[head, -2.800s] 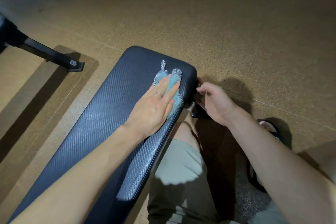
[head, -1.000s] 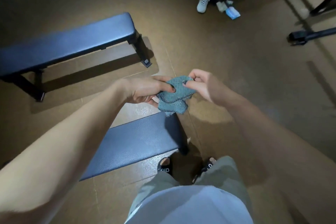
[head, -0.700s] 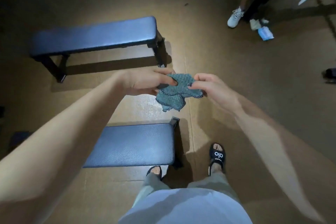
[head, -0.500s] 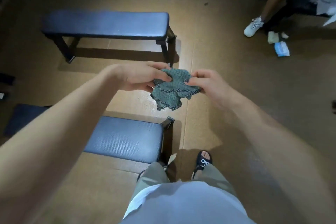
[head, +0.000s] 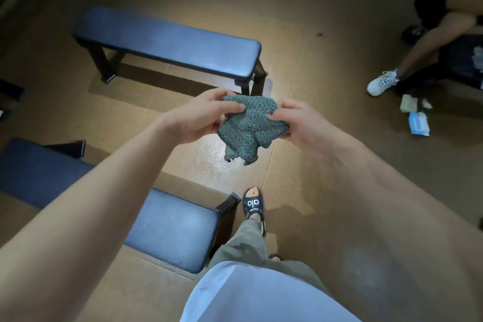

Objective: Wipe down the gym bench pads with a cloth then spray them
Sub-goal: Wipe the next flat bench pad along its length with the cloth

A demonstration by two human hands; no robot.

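Pinching the cloth (head: 247,128), both hands' fingers (head: 230,107) hover over brown floor (head: 313,165) between benches (head: 170,44).

Cloth (head: 248,125) in the grip: teal waffle weave with a dark speckled border. Bench (head: 172,227) below the grip: dark blue, finely ribbed pad. Bench beyond the grip (head: 167,42): plain blue pad, dark frame. Floor (head: 326,151): speckled tan-brown. Sandal (head: 253,205): black, white lettering.
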